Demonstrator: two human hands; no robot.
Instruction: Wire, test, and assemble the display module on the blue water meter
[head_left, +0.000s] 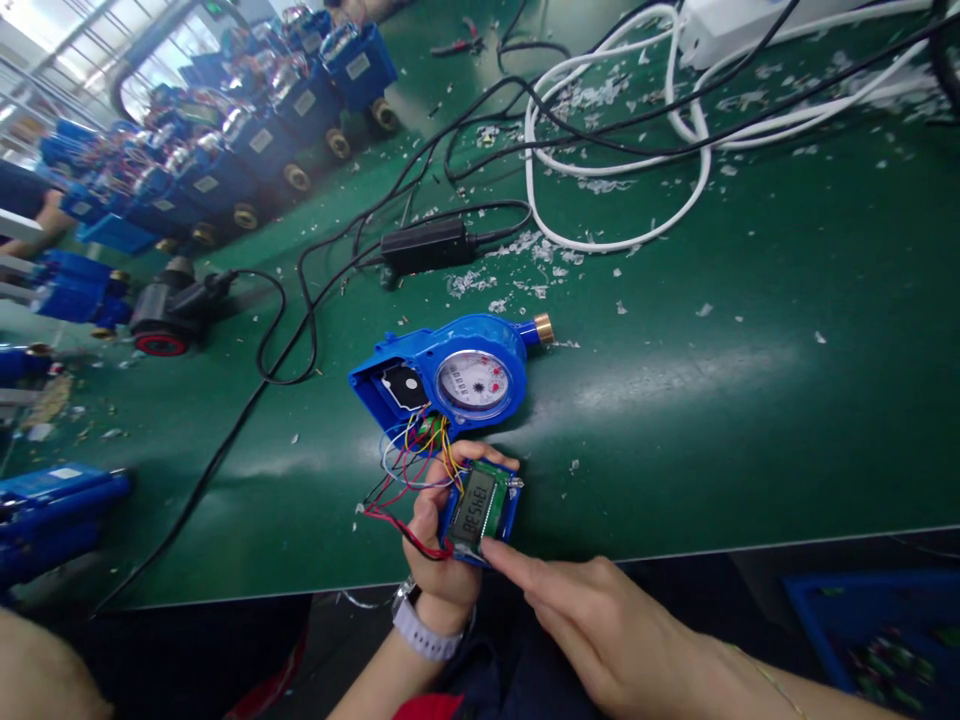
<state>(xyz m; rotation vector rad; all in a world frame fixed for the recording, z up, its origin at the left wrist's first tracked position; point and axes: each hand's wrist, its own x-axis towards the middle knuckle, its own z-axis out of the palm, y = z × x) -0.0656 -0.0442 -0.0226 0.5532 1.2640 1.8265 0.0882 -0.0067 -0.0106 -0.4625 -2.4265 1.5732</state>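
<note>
My left hand (pixel 437 560), with a pale watch strap on its wrist, grips a small circuit board with an LCD display (pixel 477 505) in a blue frame. Digits show on the display. My right hand (pixel 592 610) reaches in from the lower right, its index fingertip at the board's lower edge; I see nothing held in it, and its other fingers are partly hidden. Just beyond lies a blue water meter (pixel 480 325) with a round dial and a brass threaded end. Thin coloured wires (pixel 401 465) run from its open compartment to the board.
Several blue meters (pixel 262 140) stand in rows at the upper left. A black power adapter (pixel 427 246), a black cable and a coiled white cable (pixel 619 245) lie on the green table (pixel 750 420) among plastic scraps. A dark tool with a red ring (pixel 161 343) sits at left.
</note>
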